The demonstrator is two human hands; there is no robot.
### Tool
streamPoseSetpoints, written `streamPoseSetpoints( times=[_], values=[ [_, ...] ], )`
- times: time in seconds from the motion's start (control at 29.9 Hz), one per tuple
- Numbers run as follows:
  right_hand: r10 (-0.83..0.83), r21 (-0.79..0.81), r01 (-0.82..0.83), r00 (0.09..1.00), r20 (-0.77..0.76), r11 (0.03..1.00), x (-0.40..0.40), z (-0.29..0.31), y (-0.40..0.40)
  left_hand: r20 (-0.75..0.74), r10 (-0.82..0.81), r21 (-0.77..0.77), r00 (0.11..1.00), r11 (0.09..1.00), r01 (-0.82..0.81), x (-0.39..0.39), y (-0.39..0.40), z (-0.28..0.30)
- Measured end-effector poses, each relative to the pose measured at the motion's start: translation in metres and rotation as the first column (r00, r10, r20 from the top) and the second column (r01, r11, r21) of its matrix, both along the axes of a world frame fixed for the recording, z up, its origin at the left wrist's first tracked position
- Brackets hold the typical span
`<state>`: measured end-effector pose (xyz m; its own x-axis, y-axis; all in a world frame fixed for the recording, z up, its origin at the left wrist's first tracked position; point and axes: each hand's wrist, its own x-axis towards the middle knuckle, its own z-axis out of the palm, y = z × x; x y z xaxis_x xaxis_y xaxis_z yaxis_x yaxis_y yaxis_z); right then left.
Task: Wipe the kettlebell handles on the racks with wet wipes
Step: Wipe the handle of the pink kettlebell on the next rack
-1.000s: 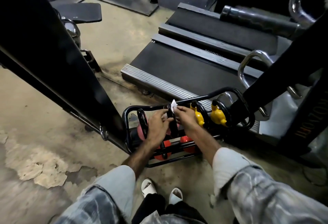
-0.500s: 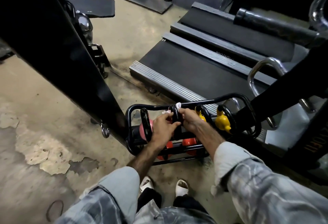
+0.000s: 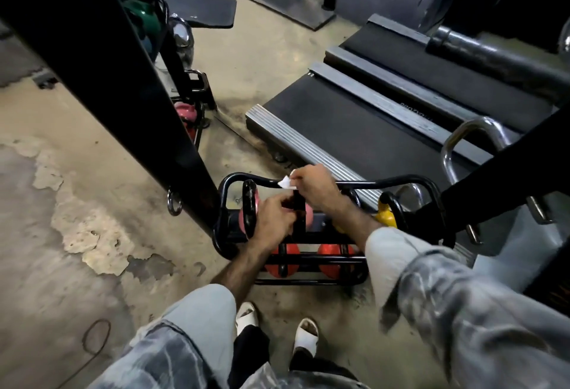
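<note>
Kettlebell handle (image 3: pixel 298 203) gripped, left hand (image 3: pixel 275 214), wipe (image 3: pixel 286 183) pinched

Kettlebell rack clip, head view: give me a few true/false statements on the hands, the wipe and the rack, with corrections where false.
1. The right hand holds the white wipe. True.
2. The left hand rests on the treadmill. False: it is at the black handle of a kettlebell on the rack, and the treadmill lies beyond the rack.
3. The yellow kettlebell sits towards the rack's right end. True.
4. The pink kettlebell lies on the floor in front of the rack. False: it sits on the rack's upper tier, left of the hands.
5. Orange kettlebells sit on the lower tier. True.
</note>
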<state>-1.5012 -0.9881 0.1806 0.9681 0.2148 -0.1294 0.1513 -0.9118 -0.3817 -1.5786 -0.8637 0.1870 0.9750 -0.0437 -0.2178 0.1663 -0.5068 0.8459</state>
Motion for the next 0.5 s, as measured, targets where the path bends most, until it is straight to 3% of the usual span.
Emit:
streamPoseSetpoints(
  times=[0.13, 0.27, 0.37, 0.5],
  values=[
    [0.36, -0.179, -0.419, 0.888, -0.286, 0.89, 0.041, 0.025, 0.008, -0.037, 0.06, 0.054, 0.998, 0.997, -0.058, -0.001, -0.006, -0.002],
    [0.517, -0.134, -0.623, 0.735, -0.439, 0.771, 0.057, 0.04, 0.007, -0.066, 0.141, 0.098, 0.988, 0.986, -0.134, -0.002, -0.012, -0.004],
    [0.608, -0.143, -0.747, 0.622, -0.494, 0.649, 0.059, 0.05, 0.014, -0.069, 0.162, 0.135, 0.984, 0.979, -0.152, -0.003, -0.012, -0.004],
    [0.65, -0.234, -0.774, 0.625, -0.432, 0.588, 0.065, 0.049, 0.012, -0.079, 0.162, 0.133, 0.984, 0.98, -0.151, -0.003, -0.014, -0.004]
  ],
)
